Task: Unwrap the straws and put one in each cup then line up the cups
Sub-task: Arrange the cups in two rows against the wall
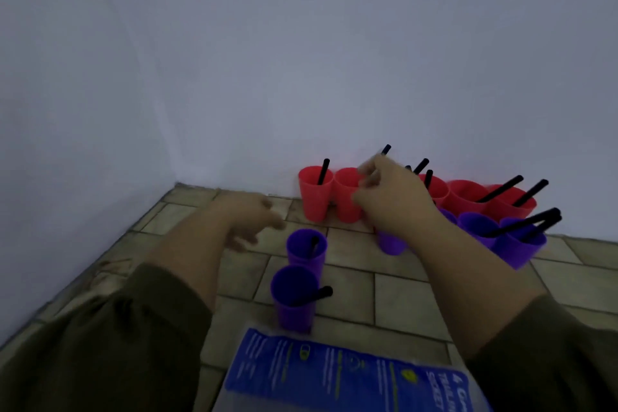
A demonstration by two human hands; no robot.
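Several red cups (pixel 316 197) stand in a row against the wall, most with a black straw inside. Purple cups stand in front: one (pixel 306 249) and a nearer one (pixel 294 301) at the centre, each with a straw, and others (pixel 516 246) at the right with straws leaning right. My right hand (pixel 391 201) hovers over the second red cup (pixel 346 201) and a small purple cup (pixel 389 242). Its curled fingers pinch a black straw (pixel 386 149) whose tip pokes up behind them. My left hand (pixel 254 222) hangs with loose, blurred fingers left of the centre purple cup, holding nothing.
A blue printed plastic package (pixel 351 375) lies on the tiled floor (pixel 401 291) at the bottom, just in front of the nearest purple cup. White walls meet in a corner at the left and close the far side right behind the red cups.
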